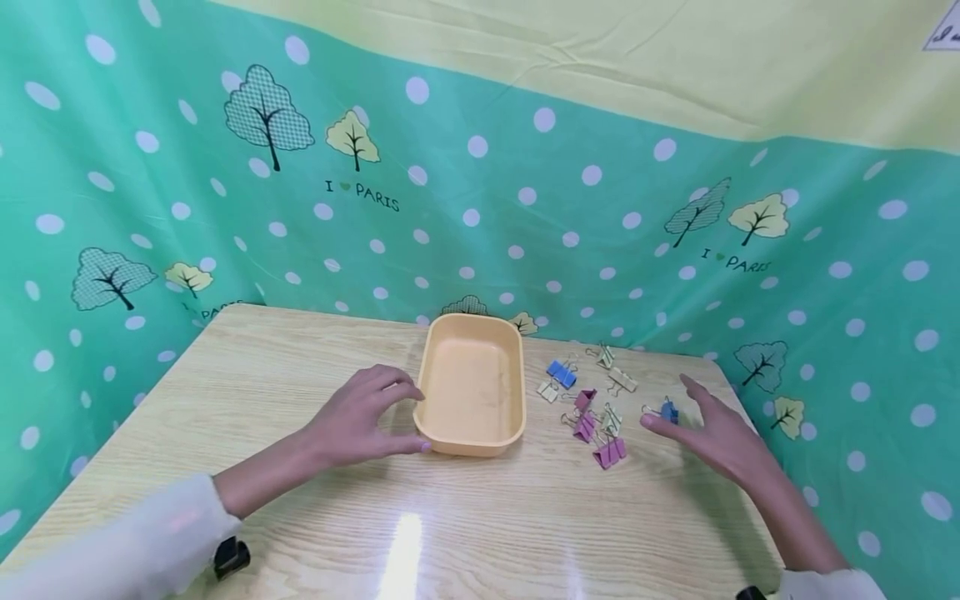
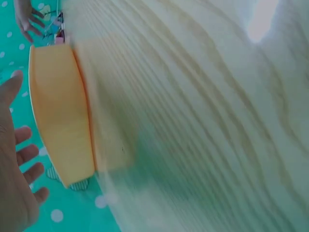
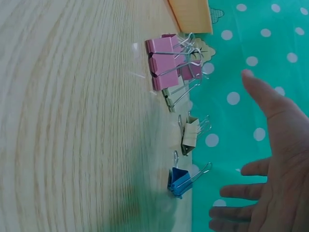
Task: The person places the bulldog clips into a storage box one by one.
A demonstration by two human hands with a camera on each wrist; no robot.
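Note:
An empty orange tray (image 1: pixel 471 383) sits in the middle of the wooden table (image 1: pixel 247 392). My left hand (image 1: pixel 411 419) is open beside the tray's left rim, thumb near its front corner; the left wrist view shows the tray (image 2: pixel 58 111) with spread fingers (image 2: pixel 24 154) just off it. Right of the tray lie several binder clips: blue (image 1: pixel 561 373), pink (image 1: pixel 609 452), cream (image 1: pixel 622 380). My right hand (image 1: pixel 670 400) hovers open over a small blue clip (image 1: pixel 668 410). In the right wrist view that blue clip (image 3: pixel 181 180) lies below my straight fingers (image 3: pixel 260 92), holding nothing.
A green dotted cloth (image 1: pixel 525 208) hangs close behind and around the table. The pink clips (image 3: pixel 164 67) and a cream clip (image 3: pixel 190 135) lie between the blue clip and the tray's corner (image 3: pixel 190 14). The table's right edge (image 1: pixel 738 400) is near my right hand.

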